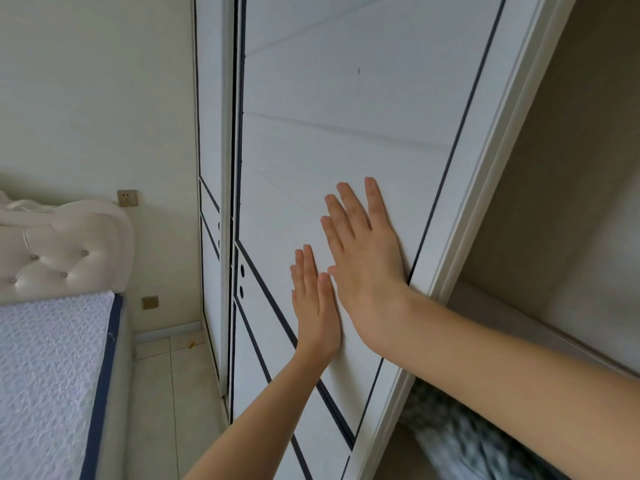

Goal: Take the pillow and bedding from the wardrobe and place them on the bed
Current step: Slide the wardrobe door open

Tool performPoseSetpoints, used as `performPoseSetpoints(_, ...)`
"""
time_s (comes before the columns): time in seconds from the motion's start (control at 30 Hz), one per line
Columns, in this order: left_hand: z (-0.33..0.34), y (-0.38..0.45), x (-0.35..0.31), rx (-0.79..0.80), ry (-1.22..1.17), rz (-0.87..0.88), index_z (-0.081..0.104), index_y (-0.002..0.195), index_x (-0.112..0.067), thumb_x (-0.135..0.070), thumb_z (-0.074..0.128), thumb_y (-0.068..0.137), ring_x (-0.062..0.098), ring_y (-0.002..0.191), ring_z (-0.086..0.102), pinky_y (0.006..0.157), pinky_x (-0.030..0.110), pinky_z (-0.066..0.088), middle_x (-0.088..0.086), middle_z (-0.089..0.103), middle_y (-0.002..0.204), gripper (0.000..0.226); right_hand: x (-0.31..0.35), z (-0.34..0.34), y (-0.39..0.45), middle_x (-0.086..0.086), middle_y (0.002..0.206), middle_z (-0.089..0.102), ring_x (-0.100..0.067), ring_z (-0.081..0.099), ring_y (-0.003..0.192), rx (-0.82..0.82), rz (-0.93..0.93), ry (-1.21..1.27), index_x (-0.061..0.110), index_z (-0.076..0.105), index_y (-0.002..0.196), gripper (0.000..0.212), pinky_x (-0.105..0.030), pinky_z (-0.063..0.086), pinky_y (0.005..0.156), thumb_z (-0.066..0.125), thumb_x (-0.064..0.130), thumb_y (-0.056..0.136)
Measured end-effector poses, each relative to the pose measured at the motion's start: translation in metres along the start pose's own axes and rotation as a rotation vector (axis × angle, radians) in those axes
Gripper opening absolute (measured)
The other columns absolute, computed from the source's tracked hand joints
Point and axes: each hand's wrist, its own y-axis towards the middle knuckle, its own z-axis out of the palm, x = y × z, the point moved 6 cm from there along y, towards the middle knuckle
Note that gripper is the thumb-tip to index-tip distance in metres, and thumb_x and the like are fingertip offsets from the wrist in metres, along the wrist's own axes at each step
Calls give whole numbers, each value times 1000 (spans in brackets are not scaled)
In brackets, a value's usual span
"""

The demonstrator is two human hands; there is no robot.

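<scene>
A white sliding wardrobe door (346, 126) with dark trim lines fills the middle of the view. My left hand (317, 306) lies flat against it, fingers together and pointing up. My right hand (367, 251) is pressed flat on the door just above and to the right, fingers spread, its heel near the door's right edge. Right of the door the wardrobe interior (561, 209) stands open. Grey patterned bedding (460, 441) shows below my right forearm, partly hidden by it. The bed (45, 368) with a bare white mattress lies at the lower left.
A padded cream headboard (65, 251) stands at the bed's far end by the wall. Another wardrobe door (211, 133) sits behind the first. A strip of tiled floor (173, 393) runs between bed and wardrobe. Two wall sockets (127, 198) are near the headboard.
</scene>
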Motion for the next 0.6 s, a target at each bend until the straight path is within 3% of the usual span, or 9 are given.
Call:
performPoseSetpoints(0.27,-17,51,25,-6,18,82,-1,156,-34,-49,12,100,-3,147,-13,123,43,-2,-19,-7,163,59,20,1,51,-23,155,-25,-48,-26,138,8,-19,22,5,-19,148,77,-70,-25,93,14,53,99)
performPoseSetpoints(0.6,-34,99,53,51,-47,115,-2,153,-35,-48,15,100,2,148,-15,123,46,-2,-18,-10,163,58,38,3,106,-20,153,-31,-46,-32,136,49,17,46,6,-25,146,73,-68,-31,93,8,51,98)
